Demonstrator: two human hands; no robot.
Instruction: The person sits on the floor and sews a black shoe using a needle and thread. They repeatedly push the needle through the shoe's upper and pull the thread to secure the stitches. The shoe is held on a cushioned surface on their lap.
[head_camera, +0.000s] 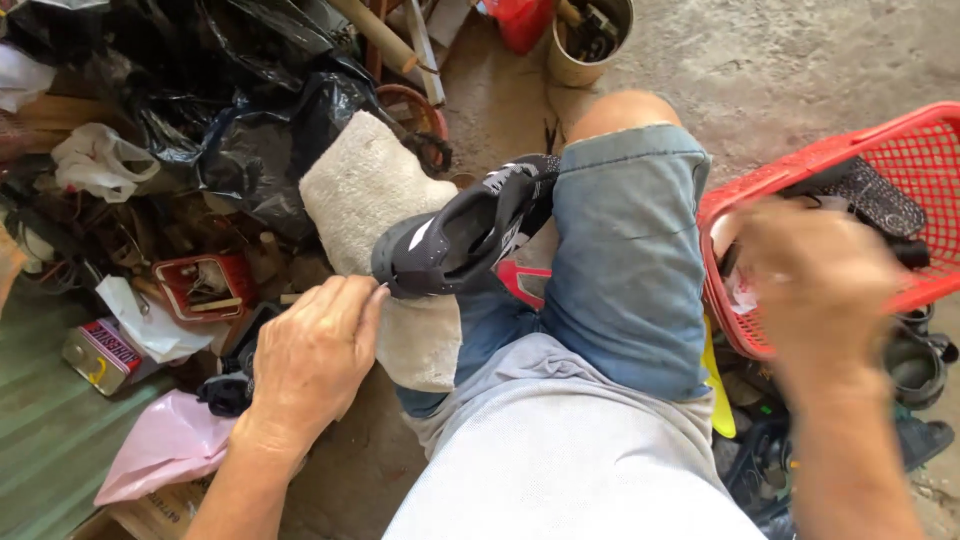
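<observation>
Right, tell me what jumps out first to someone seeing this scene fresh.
A black shoe with white markings lies across the person's lap at centre, its heel end pinched by the left hand against a pale towel-like cloth. On the right, the blurred right hand hangs over a red plastic basket of dark footwear. Black bags and clutter crowd the upper left.
</observation>
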